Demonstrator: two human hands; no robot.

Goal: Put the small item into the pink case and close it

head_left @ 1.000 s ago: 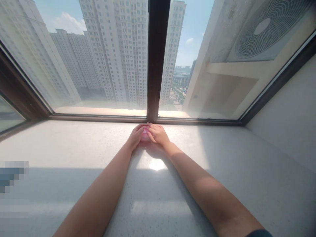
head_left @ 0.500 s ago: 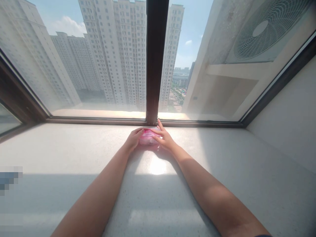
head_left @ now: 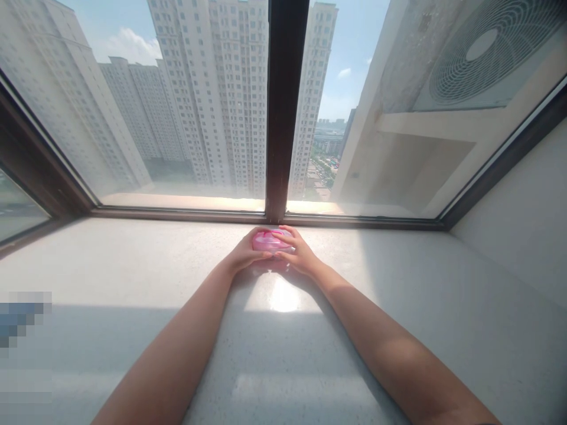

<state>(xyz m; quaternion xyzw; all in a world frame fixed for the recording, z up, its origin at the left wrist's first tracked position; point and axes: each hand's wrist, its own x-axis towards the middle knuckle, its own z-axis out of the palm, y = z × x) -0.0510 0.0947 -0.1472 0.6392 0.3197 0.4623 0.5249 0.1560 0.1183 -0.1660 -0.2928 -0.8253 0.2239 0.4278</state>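
Observation:
A small rounded, see-through pink plastic container (head_left: 264, 240) sits on the pale windowsill (head_left: 283, 345), close to the foot of the window's dark middle post. From its left side my left hand (head_left: 245, 250) wraps around it, thumb along the near face and fingers toward the back. On the opposite side my right hand (head_left: 303, 252) grips it, with fingers over the top and right edge and the thumb low at the front. What is inside the container cannot be made out.
A dark window frame (head_left: 282, 112) rises just behind the container. A white wall (head_left: 509, 195) bounds the sill on the right. At the left edge lies a blurred, pixelated blue patch (head_left: 18, 316). Tall buildings and an air-conditioner unit (head_left: 482, 50) stand outside the glass.
My left thumb has come down to the container's near face. My right hand's raised finger has lowered onto the container. The view has shifted slightly.

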